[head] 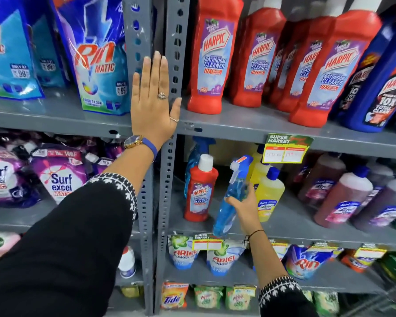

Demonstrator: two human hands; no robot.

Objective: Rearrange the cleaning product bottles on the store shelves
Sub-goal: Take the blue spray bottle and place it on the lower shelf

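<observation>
My right hand (244,208) grips a blue spray bottle (230,200) by its middle and holds it tilted in front of the middle shelf. Left of it a small red Harpic bottle (199,188) with a white cap stands upright on that shelf, with another blue spray bottle (198,149) behind it. Yellow bottles (269,193) stand just right of my hand. My left hand (154,97) rests flat, fingers spread, against the grey upright posts (174,42) at the upper shelf edge. Several large red Harpic bottles (212,53) line the upper shelf.
Dark blue Harpic bottles (380,76) stand at the upper right. Reddish-brown bottles (345,200) fill the middle shelf's right. Rin pouches (96,53) and Surf Excel pouches (60,179) sit in the left bay. Ariel pouches (185,252) lie below. A yellow price tag (284,152) hangs from the upper shelf edge.
</observation>
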